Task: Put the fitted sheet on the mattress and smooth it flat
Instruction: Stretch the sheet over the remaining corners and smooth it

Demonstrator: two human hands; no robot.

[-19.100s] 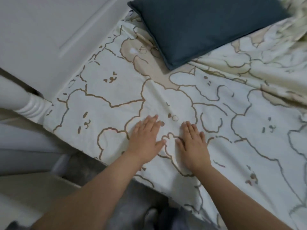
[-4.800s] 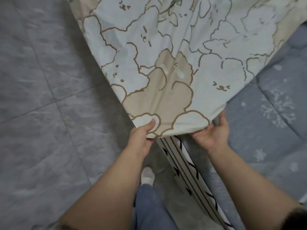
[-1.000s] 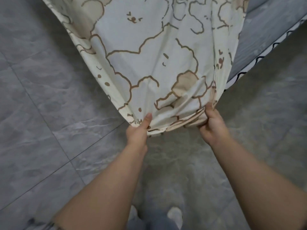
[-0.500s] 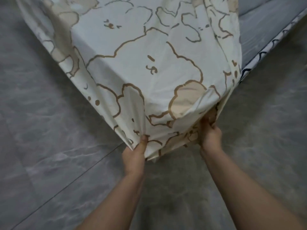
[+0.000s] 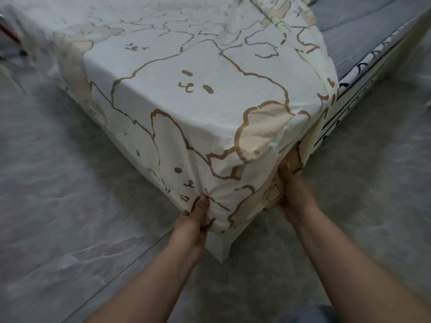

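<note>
Cream cotton-looking sheet (image 5: pixel 186 94) with brown bear outlines covers the mattress (image 5: pixel 363 33) corner, stretched smooth on top. The left hand (image 5: pixel 193 220) and right hand (image 5: pixel 291 183) both grip its gathered hem.

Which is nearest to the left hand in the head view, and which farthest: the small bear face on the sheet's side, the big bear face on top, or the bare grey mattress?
From the left hand, nearest first:
1. Small bear face, just above the thumb, on the fitted sheet over the corner's side.
2. Big bear face, on the top surface.
3. Bare grey mattress, uncovered at the far upper right.
</note>
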